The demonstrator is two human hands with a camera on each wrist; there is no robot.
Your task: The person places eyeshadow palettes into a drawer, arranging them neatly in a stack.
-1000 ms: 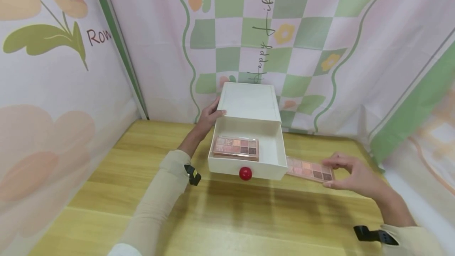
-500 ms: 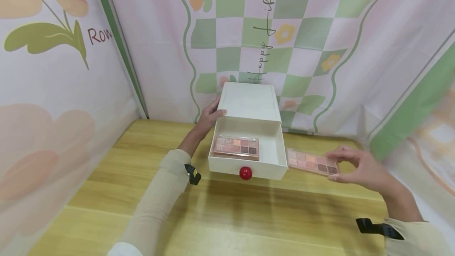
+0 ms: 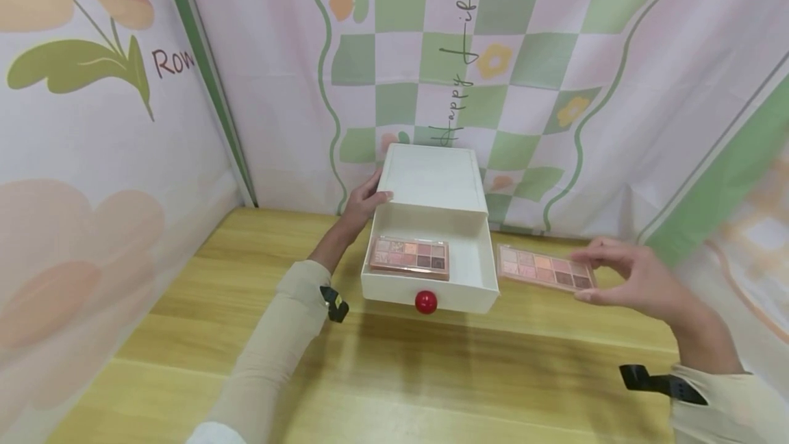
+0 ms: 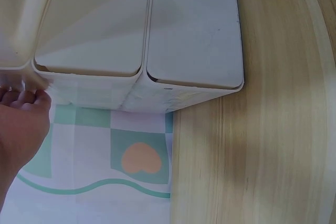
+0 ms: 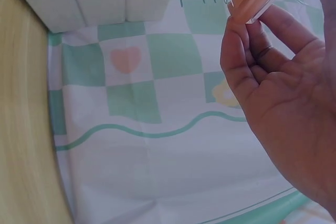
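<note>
A white drawer unit (image 3: 434,177) stands at the far side of the table, its top drawer (image 3: 394,290) pulled out by a red knob's (image 3: 425,302) side. Inside that drawer lies an eyeshadow palette (image 3: 409,257) in pink and brown shades, under a clear lid. My left hand (image 3: 359,205) holds the unit's left side, thumb over the top edge; in the left wrist view the hand (image 4: 23,127) sits by the upper tier. Right of the drawer, my right hand (image 3: 644,283) pinches a second eyeshadow palette (image 3: 539,268) by its right end, seen edge-on in the right wrist view.
Two lower drawer fronts (image 4: 194,35) of the unit are shut. The wooden table (image 3: 370,389) extends toward me. A checkered curtain (image 3: 481,74) hangs close behind the unit, with printed fabric at both sides.
My right hand has carried its palette farther back and slightly right, so it now shows whole beside the drawer. The left hand and the drawer unit stay where they were.
</note>
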